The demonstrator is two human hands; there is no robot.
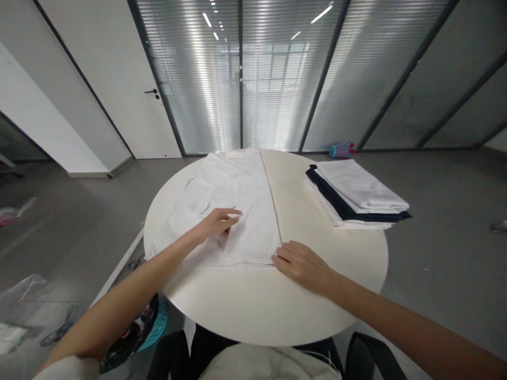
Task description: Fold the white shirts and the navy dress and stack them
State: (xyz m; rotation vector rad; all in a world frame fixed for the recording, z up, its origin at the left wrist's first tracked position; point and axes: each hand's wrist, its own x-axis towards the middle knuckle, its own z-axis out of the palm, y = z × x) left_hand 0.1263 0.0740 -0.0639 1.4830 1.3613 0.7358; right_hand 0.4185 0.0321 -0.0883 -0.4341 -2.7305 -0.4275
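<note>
A white shirt (253,232) lies spread on the round table, its right side folded over into a straight edge. My left hand (219,221) is over the middle of the shirt, fingers stretched out to the right and a little apart; its lower fingers are partly hidden. At the shirt's near right corner, my right hand (299,264) has its fingers closed on the hem. To the right sits a stack of folded clothes (360,190), white on top with a dark navy piece between white layers.
The round cream table (253,311) has its near edge just before my lap. A blue basket (158,322) with a black bag stands on the floor at lower left. A blue and pink bin (341,150) lies beyond the table by the glass wall.
</note>
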